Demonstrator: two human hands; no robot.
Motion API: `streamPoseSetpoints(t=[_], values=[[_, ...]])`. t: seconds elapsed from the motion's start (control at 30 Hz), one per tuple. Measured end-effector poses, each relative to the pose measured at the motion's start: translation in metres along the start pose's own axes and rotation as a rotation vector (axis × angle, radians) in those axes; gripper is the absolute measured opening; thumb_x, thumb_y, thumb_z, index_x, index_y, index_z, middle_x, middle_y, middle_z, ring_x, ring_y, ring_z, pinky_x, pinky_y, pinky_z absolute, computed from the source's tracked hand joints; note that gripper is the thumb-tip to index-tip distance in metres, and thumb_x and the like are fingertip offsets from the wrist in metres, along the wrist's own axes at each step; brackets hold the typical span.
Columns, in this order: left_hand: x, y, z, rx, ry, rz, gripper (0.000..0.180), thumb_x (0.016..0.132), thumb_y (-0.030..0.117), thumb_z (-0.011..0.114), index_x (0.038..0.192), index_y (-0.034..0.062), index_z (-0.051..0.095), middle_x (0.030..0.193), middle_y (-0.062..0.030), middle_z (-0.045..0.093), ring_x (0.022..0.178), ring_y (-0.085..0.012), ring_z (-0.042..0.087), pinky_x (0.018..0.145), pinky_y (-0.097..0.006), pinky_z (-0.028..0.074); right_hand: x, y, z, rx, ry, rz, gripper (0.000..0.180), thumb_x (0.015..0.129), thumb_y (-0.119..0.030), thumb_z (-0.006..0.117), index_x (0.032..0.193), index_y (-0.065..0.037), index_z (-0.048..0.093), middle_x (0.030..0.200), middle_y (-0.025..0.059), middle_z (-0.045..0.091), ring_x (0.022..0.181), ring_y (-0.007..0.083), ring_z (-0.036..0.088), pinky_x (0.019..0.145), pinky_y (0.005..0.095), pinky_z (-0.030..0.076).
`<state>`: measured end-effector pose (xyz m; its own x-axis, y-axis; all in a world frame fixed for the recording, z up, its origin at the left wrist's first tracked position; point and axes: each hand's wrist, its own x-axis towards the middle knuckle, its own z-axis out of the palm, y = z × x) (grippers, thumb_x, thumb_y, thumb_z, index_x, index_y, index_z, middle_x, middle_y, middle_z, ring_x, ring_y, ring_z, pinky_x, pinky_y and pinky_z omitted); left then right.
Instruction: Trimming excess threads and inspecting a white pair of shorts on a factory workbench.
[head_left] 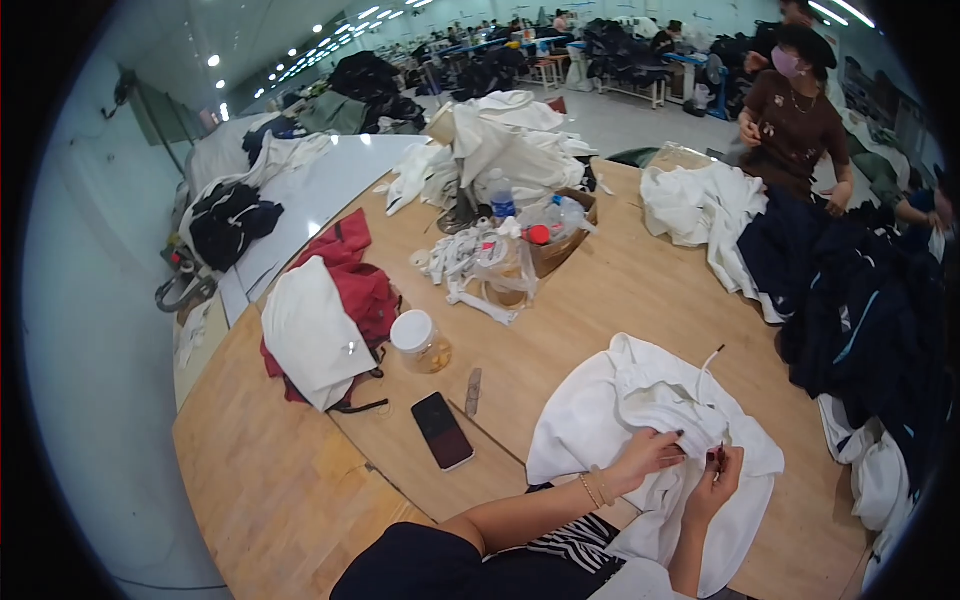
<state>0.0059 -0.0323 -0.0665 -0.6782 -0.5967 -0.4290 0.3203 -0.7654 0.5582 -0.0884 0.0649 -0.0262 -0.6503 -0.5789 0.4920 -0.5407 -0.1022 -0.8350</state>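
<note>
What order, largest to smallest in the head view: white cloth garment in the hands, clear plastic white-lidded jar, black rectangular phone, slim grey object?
White garment
Clear jar and black phone: too alike to rank
Slim grey object

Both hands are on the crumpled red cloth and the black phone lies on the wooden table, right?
No: the left hand and right hand are on the white cloth garment, the head view shows. The phone is on the table.

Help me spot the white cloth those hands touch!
Find the big wooden table. At its near right lies a spread white garment with a dark-tipped cord; unlike other white clothes, it's touched by the camera wearer's left hand and right hand.
</note>
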Motion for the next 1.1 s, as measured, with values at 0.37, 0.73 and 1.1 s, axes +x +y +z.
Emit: streamPoseSetpoints(t=[0.37,0.73,1.1], values=[[-0.019,-0.011,0.007,0.053,-0.124,-0.143,0.021,0.094,0.020,0.056,0.100,0.0016,0.062,0.095,-0.0047,0.066,0.083,-0.0129,0.064,0.075,-0.027,0.053,-0.020,0.013,-0.003,-0.166,0.004,0.029,0.016,0.071,0.010,0.048,0.083,0.001,0.053,0.076,0.0078,0.047,0.071,0.0186,0.049,0.063,0.0266,0.040],[-0.027,0.027,0.028,-0.001,-0.141,-0.042,0.013,0.092,0.009,0.057,0.100,-0.0006,0.061,0.096,-0.0057,0.065,0.087,-0.0153,0.064,0.086,-0.032,0.054,0.006,-0.017,-0.041,0.074,0.025,0.270,0.019,0.093,-0.018,0.059,0.100,-0.002,0.051,0.079,0.0021,0.051,0.071,0.0100,0.046,0.064,0.0247,0.040],[-0.048,0.025,0.034,0.003,-0.115,-0.027,0.016,0.093,0.010,0.058,0.103,-0.0019,0.060,0.100,-0.0087,0.065,0.092,-0.0170,0.064,0.086,-0.034,0.055,-0.007,-0.028,-0.045,-0.290,0.043,-0.065,0.025,0.069,-0.009,0.079,0.083,0.000,0.061,0.069,0.0082,0.055,0.063,0.0231,0.051,0.054,0.0310,0.042]])
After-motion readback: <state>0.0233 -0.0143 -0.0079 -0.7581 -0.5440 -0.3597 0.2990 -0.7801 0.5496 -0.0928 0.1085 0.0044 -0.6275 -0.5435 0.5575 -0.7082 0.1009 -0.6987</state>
